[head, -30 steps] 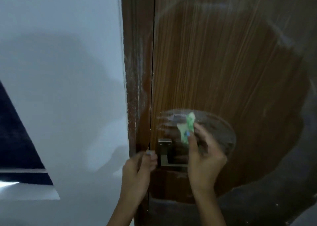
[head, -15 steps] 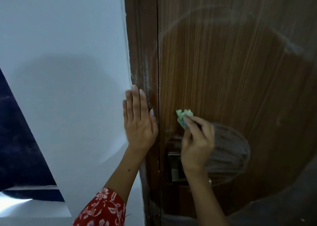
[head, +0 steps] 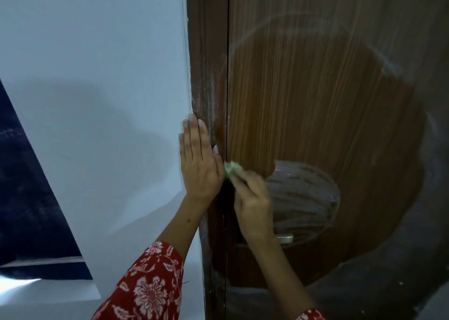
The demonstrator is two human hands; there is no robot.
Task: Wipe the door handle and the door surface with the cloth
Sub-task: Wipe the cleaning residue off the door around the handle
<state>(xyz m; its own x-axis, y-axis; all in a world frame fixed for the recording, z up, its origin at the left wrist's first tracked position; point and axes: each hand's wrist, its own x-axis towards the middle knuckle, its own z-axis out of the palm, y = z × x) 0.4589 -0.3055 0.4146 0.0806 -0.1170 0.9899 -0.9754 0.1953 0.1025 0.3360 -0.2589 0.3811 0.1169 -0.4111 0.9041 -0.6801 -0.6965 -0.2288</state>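
Note:
The brown wood-grain door (head: 315, 100) fills the right half of the head view, with whitish smear arcs and a dusty oval patch (head: 301, 198) on it. My right hand (head: 252, 203) pinches a small crumpled green cloth (head: 232, 167) against the door's left edge, just above the handle. Only the metal tip of the door handle (head: 286, 238) shows; the rest is hidden behind my right wrist. My left hand (head: 199, 159) lies flat, fingers together and pointing up, on the door frame (head: 206, 52) and the wall edge, its thumb next to the cloth.
A white wall (head: 97, 76) takes up the left side. A dark blue triangular area (head: 24, 198) sits at the far left, with a white ledge below it. The door's lower right is in dark shadow.
The cloth and my right hand have slid left and slightly down to the door's edge beside my left thumb. My left hand, which rose to the frame earlier, stays flat there.

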